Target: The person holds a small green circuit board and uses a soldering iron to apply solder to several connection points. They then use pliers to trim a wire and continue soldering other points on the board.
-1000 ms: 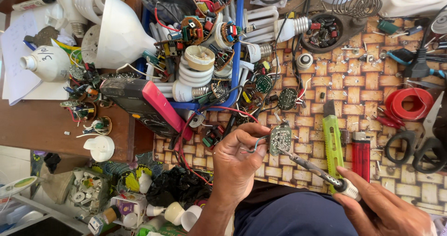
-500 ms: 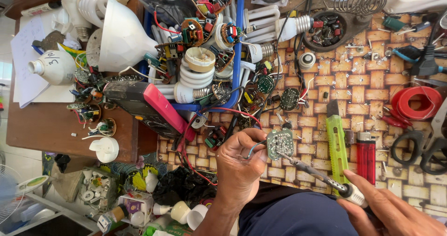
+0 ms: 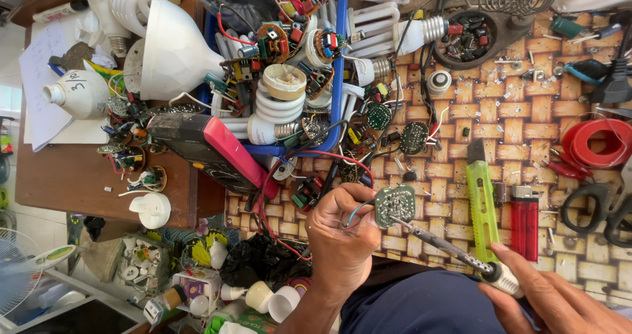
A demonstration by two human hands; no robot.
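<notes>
My left hand (image 3: 339, 232) pinches a small round green circuit board (image 3: 394, 205) with a blue wire, holding it over the brick-patterned mat (image 3: 526, 156). My right hand (image 3: 553, 301), at the lower right, grips a soldering iron (image 3: 454, 253) by its white handle. The iron's metal tip touches the lower edge of the board.
A green utility knife (image 3: 481, 202) and a red lighter (image 3: 525, 221) lie right of the board. Black scissors (image 3: 602, 205) and a red wire coil (image 3: 599, 143) sit far right. A blue tray (image 3: 339, 83) of bulb parts, a white bulb cover (image 3: 172, 51) and a pink-edged multimeter (image 3: 217, 151) crowd the left.
The board and my left hand have shifted slightly right, and the iron's tip has stayed against the board. The view has drifted a little.
</notes>
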